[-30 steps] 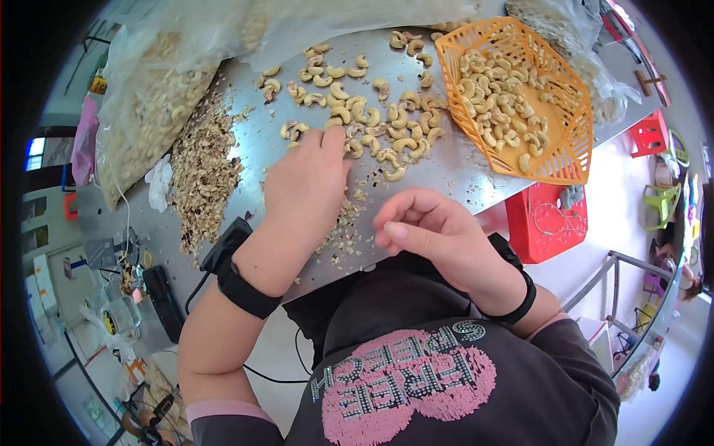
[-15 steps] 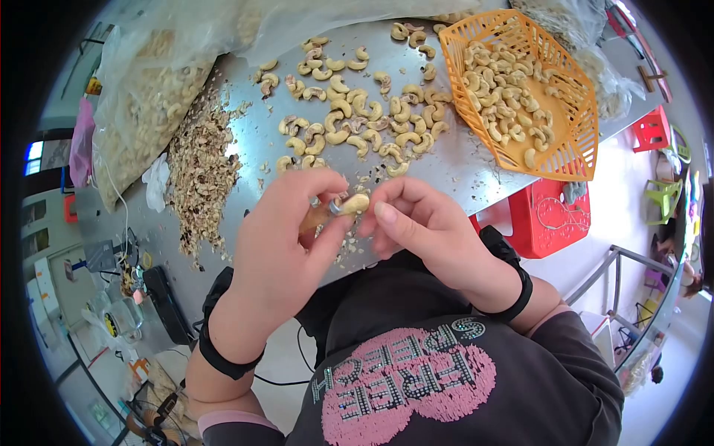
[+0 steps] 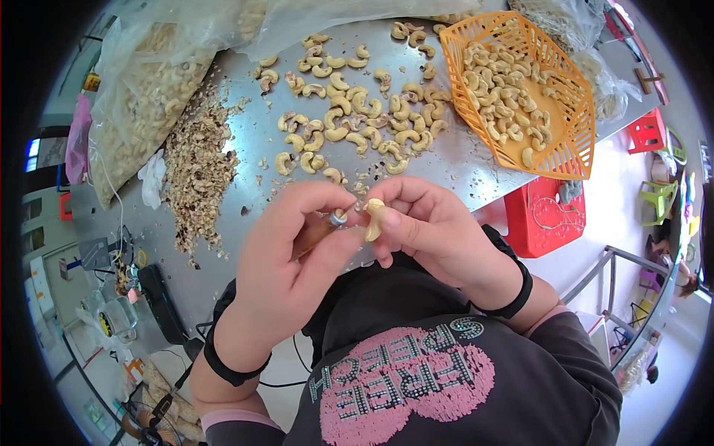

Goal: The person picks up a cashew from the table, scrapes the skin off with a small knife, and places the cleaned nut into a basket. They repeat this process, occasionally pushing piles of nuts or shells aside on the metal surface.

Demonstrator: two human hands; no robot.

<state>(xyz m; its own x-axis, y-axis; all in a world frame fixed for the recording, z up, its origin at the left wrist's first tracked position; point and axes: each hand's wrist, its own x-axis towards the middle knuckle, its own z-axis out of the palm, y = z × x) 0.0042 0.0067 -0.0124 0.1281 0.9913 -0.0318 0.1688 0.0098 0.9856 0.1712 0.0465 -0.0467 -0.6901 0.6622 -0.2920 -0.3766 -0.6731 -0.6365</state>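
My left hand (image 3: 279,256) is closed around a small tool with a wooden handle (image 3: 315,233) and a metal collar at its end; its blade or tip cannot be made out. Between the thumb and fingers of my right hand (image 3: 439,241) is a pale cashew nut (image 3: 373,221), held upright just beside the tool. Both hands are close together above the table's near edge. Beyond them, loose cashews (image 3: 357,139) lie scattered on the metal table (image 3: 461,167), some with brown skin on them.
An orange plastic basket (image 3: 576,141) with cashews stands at the right. To the left are a heap of skin flakes and crumbs (image 3: 199,175) and a large clear bag of cashews (image 3: 152,97). A red stool (image 3: 543,223) is beside the table.
The cashew has passed from the left fingertips to the right hand's pinch and now stands upright. More of the tool's handle and collar shows in my left hand.
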